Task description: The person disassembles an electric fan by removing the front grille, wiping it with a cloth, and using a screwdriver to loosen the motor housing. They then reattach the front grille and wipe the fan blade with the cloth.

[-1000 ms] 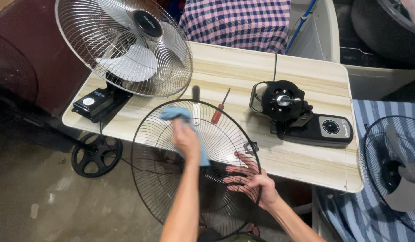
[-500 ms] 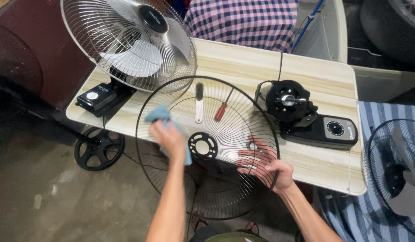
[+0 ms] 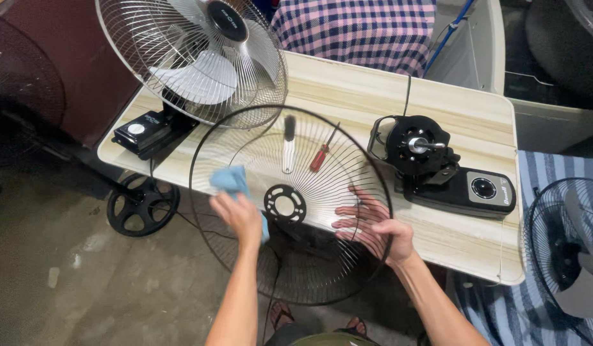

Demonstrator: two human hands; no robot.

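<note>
A round black wire fan grille (image 3: 245, 138) is held up flat in front of me, over the near edge of the light wooden table (image 3: 373, 96). My left hand (image 3: 240, 216) presses a light blue cloth (image 3: 231, 180) against the grille's left side. My right hand (image 3: 373, 225) supports the grille from beneath at its right rim, fingers spread. Through the wires I see a brush with a white handle (image 3: 288, 144) and a red-handled screwdriver (image 3: 322, 152) lying on the table.
An assembled fan (image 3: 194, 57) with a black base (image 3: 148, 131) stands at the table's left. A bare black fan motor on its base (image 3: 437, 166) sits at the right. Another fan (image 3: 568, 250) stands on striped fabric at far right. A black wheel-shaped stand base (image 3: 141, 205) lies on the floor.
The grille has risen and tilted flatter toward the table. My left hand with the cloth slid from its top down to the left side. My right hand stayed at the right rim.
</note>
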